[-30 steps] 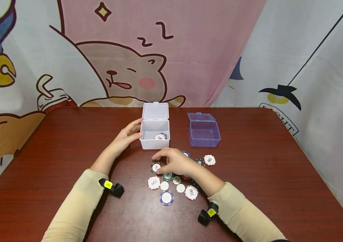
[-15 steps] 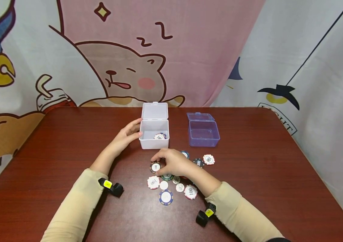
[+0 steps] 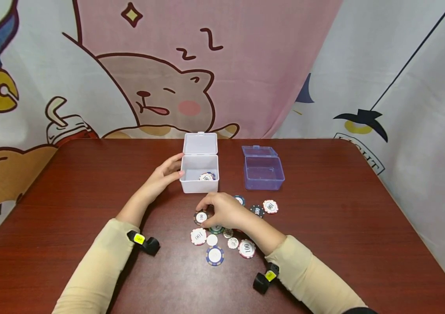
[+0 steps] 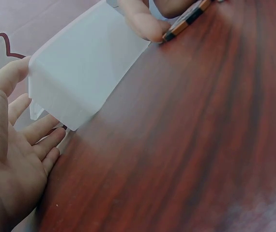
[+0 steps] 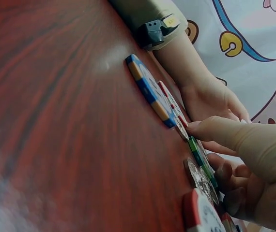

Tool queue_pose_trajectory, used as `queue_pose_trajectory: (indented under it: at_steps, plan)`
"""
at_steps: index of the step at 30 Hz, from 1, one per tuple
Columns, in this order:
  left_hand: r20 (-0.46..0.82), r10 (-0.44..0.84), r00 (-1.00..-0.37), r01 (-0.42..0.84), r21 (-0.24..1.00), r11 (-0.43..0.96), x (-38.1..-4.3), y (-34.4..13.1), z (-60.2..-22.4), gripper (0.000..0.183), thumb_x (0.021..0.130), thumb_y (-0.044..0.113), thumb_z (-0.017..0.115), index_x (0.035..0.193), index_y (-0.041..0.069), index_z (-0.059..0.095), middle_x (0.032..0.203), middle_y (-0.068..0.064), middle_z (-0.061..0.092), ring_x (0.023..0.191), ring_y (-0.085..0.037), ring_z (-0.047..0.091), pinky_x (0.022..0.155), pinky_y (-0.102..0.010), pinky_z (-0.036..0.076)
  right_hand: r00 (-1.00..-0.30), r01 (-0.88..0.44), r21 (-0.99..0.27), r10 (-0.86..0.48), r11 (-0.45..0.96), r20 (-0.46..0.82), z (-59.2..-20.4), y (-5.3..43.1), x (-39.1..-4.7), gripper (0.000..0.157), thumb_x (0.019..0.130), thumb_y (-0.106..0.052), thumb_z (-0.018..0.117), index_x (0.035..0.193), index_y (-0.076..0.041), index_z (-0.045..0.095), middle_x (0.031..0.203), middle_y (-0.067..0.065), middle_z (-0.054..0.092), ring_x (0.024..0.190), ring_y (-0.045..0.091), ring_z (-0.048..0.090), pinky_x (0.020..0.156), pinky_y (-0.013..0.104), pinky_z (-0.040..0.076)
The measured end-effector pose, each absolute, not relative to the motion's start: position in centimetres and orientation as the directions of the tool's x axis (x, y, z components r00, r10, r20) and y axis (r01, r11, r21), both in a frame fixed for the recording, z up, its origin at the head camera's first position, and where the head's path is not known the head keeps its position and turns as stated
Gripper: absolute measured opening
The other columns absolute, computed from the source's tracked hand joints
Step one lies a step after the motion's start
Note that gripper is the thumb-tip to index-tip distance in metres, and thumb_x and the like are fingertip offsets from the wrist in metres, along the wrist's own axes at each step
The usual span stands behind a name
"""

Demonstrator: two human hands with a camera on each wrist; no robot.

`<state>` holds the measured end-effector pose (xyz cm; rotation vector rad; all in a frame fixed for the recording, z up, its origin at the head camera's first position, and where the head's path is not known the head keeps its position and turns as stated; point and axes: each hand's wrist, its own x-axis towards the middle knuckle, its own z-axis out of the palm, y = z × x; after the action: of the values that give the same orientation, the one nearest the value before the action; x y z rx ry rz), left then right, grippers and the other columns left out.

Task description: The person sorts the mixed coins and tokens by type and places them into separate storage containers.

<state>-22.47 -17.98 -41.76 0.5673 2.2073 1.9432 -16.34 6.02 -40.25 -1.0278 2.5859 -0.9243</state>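
In the head view my left hand (image 3: 162,176) touches the left side of a white plastic box (image 3: 200,186) with its lid up. The left wrist view has my thumb at the box's edge and the other fingers loosely extended behind it. Several poker chips (image 3: 207,176) lie inside the box. My right hand (image 3: 226,211) pinches a black-and-tan poker chip (image 3: 201,217) by its rim, thumb and index finger on opposite sides. That chip is at table level, left of a green chip (image 3: 216,229). Part of the pile is hidden under my right hand.
A lidded blue see-through box (image 3: 263,179) stands open right of the white one. Around my right hand lie a blue chip (image 3: 215,256), red-edged white chips (image 3: 247,249), a black chip (image 3: 257,211) and silver coins (image 3: 232,243). A printed curtain (image 3: 269,65) hangs behind the table.
My right forearm has shifted slightly left, uncovering more of the black chip on the right. The left hand stays against the white box.
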Motion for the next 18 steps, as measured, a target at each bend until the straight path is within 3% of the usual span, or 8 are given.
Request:
queue_pose_trajectory:
  at_steps: [14,18]
  plan:
    - [0.139,0.374,-0.917,0.189,0.977,0.101,-22.56,-18.01,-41.87,0.06,0.094,0.009,0.056,0.149,0.007,0.031,0.138,-0.025,0.045,0.129,-0.036,0.04,0.103,-0.051,0.03,-0.723,-0.571,-0.6,-0.689,0.56,0.046,-40.2,6.01,-16.18,0.032,0.07,-0.017,0.082,0.1,-0.019,0.073,0.084,-0.01,0.059,0.072,0.005,0.052,0.065,0.023,0.043]
    - [0.137,0.375,-0.917,0.188,0.977,0.102,-22.61,-18.05,-41.88,0.06,0.095,0.01,0.056,0.149,0.008,0.031,0.138,-0.025,0.045,0.128,-0.036,0.04,0.103,-0.051,0.03,-0.711,-0.595,-0.565,-0.702,0.572,0.038,-40.1,6.02,-16.11,0.038,0.071,-0.023,0.083,0.108,-0.019,0.072,0.088,-0.01,0.057,0.078,0.005,0.053,0.069,0.025,0.043]
